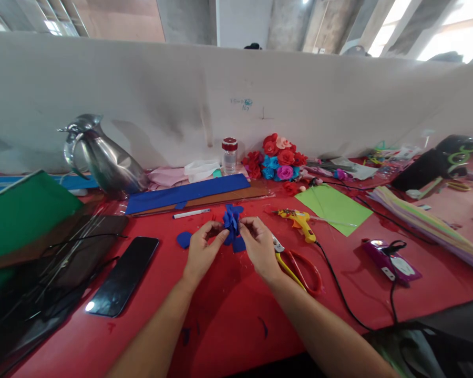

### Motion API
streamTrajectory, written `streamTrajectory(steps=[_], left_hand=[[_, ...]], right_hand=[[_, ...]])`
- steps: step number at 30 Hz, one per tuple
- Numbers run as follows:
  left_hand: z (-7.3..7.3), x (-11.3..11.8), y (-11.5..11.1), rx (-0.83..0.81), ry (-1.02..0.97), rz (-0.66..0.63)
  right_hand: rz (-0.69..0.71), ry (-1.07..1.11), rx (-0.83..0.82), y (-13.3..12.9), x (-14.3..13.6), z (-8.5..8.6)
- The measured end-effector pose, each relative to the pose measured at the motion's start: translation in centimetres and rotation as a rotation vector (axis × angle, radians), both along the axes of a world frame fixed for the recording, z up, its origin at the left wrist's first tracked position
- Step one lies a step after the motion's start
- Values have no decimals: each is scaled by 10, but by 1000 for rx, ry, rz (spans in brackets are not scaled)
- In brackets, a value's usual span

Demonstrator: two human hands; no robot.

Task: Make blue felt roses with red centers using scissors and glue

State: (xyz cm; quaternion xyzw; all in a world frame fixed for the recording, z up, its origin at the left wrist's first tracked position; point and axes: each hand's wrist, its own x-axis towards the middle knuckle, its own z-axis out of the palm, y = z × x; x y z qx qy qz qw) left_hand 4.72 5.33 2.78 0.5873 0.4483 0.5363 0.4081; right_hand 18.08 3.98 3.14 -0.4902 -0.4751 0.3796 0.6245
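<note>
Between my two hands is a blue paper flower [232, 223] with several ruffled petals, held a little above the red table. My left hand [207, 245] pinches its left side with thumb and fingers. On its right side, the fingers of my right hand [259, 245] are closed on the petals. Loose blue paper pieces [184, 240] lie left of the flower, and another blue piece [239, 245] shows just below it. Partly behind my right hand rest scissors [304, 272] with red and yellow handles.
A yellow glue gun [299, 220] with a cord lies right of my hands, near a green sheet [333, 207] and a purple power socket [392, 262]. To the left are a phone [124, 275] and a steel jug [106, 157]. Paper flowers [279, 160], a jar [229, 157] and a marker [191, 213] stand or lie beyond.
</note>
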Motion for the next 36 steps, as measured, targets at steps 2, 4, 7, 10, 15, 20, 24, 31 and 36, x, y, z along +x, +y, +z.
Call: streamTrajectory(steps=[2,4,7,10,15,20,24,31,36], left_hand=[[1,0,0,0,-9,10],[3,0,-1,-18,-25,20],[4,1,-2,-49,-62,36],[3,3,-2,-71,-150,58],[2,4,-1,-145,-263,29],[0,3,0,-223,-328,64],[-3,3,3,-275,-383,81],[-4,4,4,-402,-577,-63],[1,5,2,-451,-667,-112]], right_hand=[[-3,-47,8,-1,0,0],[-1,-73,12,-2,0,1],[1,-89,25,-3,-1,1],[0,-104,34,-3,-1,1],[5,-113,37,-3,-2,2],[13,-91,25,-4,-4,1],[41,-68,17,-6,-7,0],[0,-334,262,-20,-8,4],[12,-470,395,-25,-8,5]])
